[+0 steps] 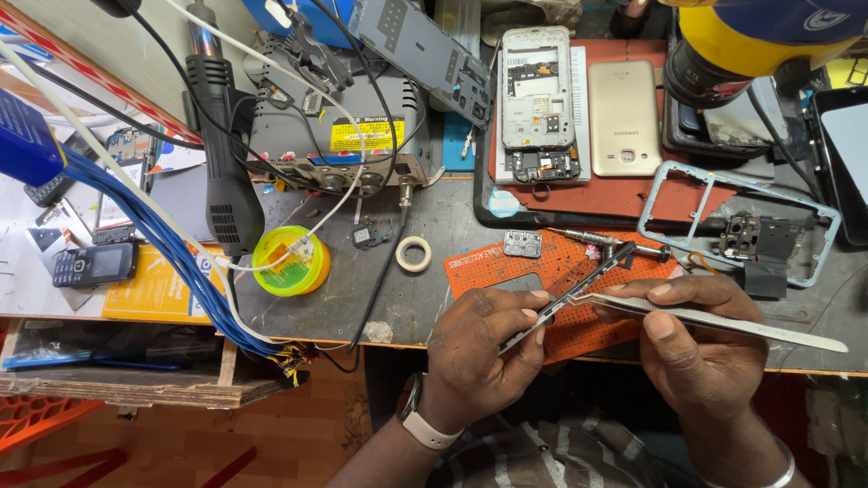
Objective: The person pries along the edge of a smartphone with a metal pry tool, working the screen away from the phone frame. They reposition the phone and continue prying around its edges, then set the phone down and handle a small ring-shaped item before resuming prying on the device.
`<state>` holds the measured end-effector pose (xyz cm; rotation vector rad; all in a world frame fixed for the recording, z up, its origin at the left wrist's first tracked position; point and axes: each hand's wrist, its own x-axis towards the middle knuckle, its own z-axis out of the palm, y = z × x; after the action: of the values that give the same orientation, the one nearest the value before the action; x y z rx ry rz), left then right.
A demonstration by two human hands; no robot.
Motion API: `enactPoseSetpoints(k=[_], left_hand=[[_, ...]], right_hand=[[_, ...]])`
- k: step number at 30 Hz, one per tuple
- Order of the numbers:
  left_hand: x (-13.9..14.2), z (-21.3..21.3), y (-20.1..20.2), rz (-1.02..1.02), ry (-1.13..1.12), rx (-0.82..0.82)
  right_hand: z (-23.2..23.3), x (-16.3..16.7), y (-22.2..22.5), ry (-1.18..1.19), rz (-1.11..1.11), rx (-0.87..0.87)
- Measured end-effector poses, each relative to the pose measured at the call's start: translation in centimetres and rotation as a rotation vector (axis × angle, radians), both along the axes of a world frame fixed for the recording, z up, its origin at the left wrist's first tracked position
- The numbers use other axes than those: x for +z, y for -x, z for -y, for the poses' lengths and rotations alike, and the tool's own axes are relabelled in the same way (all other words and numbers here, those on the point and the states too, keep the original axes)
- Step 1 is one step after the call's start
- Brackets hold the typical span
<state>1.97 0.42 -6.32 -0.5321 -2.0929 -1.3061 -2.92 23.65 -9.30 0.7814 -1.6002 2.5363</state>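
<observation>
- Left hand (484,348) pinches a thin dark metal strip (579,294) at the tabletop (425,298) front edge.
- Right hand (696,348) grips long silver steel tweezers (723,318), tips meeting the strip over the orange perforated mat (579,330).

Thin dark phone part (579,294), long and narrow, tilted up toward the right, pinched at its near-left end, over the orange mat, silver metal tweezers (714,318), slim, lying nearly level, tips touching the part, handle pointing right

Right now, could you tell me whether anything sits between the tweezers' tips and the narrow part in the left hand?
Nothing visible does: the tweezers in the right hand already reach the narrow dark part pinched by the left hand.
</observation>
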Motion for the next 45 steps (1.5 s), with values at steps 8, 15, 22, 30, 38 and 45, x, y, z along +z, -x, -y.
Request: enactPoseSetpoints(k=[8, 15, 22, 30, 38, 45], left_hand=[[-0.03, 0.02, -0.03, 0.0, 0.002, -0.002], [-0.02, 0.0, -0.05, 0.005, 0.001, -0.005], [0.2, -0.03, -0.06, 0.011, -0.007, -0.005], [0.34, -0.04, -0.11, 0.01, -0.001, 0.002], [0.3, 0.02, -0.11, 0.002, 0.006, 0.007], [0.12, -0.04, -0.11, 0.005, -0.006, 0.002]], right_hand=[[-0.04, -0.07, -0.07, -0.004, -0.002, -0.012], [-0.07, 0.06, 0.02, -0.017, -0.006, 0.004], [-0.01, 0.0, -0.08, 0.001, 0.001, 0.002], [-0.11, -0.18, 0.02, 0.016, 0.004, 0.013], [-0.19, -0.12, 0.01, 0.029, 0.018, 0.015], [-0.2, -0.25, 0.26, 0.027, -0.006, 0.011]])
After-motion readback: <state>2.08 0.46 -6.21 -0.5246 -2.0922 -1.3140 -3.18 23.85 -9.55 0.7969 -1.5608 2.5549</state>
